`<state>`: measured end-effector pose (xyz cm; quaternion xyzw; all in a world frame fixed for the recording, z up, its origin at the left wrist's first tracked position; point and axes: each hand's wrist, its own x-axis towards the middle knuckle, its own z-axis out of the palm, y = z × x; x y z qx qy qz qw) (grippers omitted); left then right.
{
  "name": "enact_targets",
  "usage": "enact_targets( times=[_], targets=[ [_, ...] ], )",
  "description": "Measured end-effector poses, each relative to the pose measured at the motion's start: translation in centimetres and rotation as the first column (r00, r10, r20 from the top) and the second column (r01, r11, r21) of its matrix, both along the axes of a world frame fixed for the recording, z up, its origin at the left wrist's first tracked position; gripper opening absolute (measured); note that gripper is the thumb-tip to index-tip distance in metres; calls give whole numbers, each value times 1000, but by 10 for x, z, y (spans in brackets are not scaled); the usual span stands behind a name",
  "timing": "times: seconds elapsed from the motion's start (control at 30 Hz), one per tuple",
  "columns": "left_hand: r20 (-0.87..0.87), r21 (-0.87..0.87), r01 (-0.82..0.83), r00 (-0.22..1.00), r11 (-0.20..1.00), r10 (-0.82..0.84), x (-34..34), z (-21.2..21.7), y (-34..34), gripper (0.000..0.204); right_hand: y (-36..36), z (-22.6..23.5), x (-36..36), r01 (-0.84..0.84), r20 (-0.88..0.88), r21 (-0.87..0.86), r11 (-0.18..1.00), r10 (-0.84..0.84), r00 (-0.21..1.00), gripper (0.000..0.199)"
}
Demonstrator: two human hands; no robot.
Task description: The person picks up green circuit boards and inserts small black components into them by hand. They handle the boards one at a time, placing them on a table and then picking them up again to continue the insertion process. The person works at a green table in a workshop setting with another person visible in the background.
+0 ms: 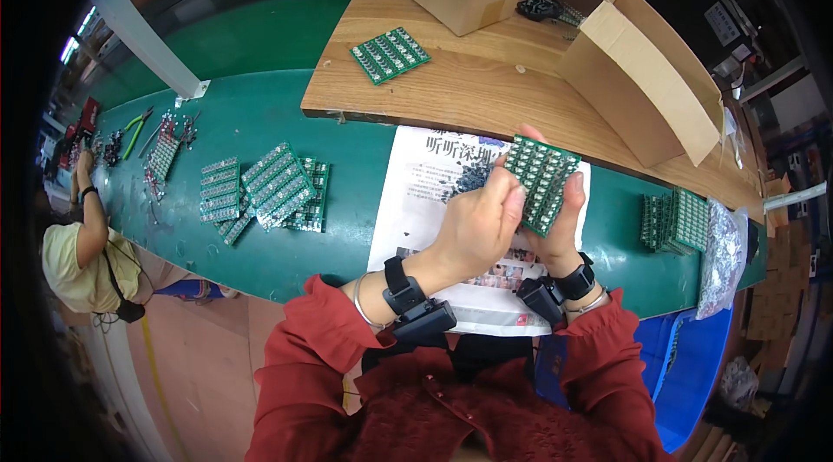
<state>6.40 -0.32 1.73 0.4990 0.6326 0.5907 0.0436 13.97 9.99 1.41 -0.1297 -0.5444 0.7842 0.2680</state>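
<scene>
A green circuit board (pixel 545 176) with rows of pale components is held tilted above the newspaper sheet (pixel 395 210). My right hand (pixel 566 223) grips it from behind and along its right side, the thumb on the near right edge. At the board's left edge is my left hand (pixel 486 223), closed with thumb and fingers pressed together; what lies inside that pinch is hidden. Small dark pieces (pixel 471 180) are scattered on the paper, just beyond my left hand.
Several boards (pixel 278 184) lie overlapped on the green table to the left; more stand at the right (pixel 675 221) beside bubble wrap (pixel 724 258). One board (pixel 390 55) and cardboard boxes (pixel 638 72) occupy the raised wooden shelf. A co-worker (pixel 87 262) sits far left, near green-handled pliers (pixel 136 128).
</scene>
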Motion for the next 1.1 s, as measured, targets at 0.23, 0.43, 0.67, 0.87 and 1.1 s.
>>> enact_targets(
  times=[0.23, 0.43, 0.67, 0.87, 1.1],
  targets=[
    [-62, -50, 56, 996, 997, -59, 1, 0, -1, 14, 1, 0, 1, 13, -9, 47, 999, -13, 1000, 99],
    [-70, -48, -7, 998, 999, 4, -1, 3, -4, 8, 1, 2, 0, 28, -4, 0, 1000, -28, 1000, 96],
    [-59, -41, 84, 995, 996, -86, 1, 2, -1, 11, 0, -1, 1, 3, -46, 31, 1000, -1, 999, 88],
    [127, 48, 35, 991, 998, -41, 0, 0, -3, 7, 0, 7, 0, 90, 7, 0, 996, -90, 996, 94],
    [-94, -114, 77, 992, 991, -88, 4, 1, -2, 8, 1, 4, 1, 92, 3, 92, 991, -93, 996, 94]
  ],
)
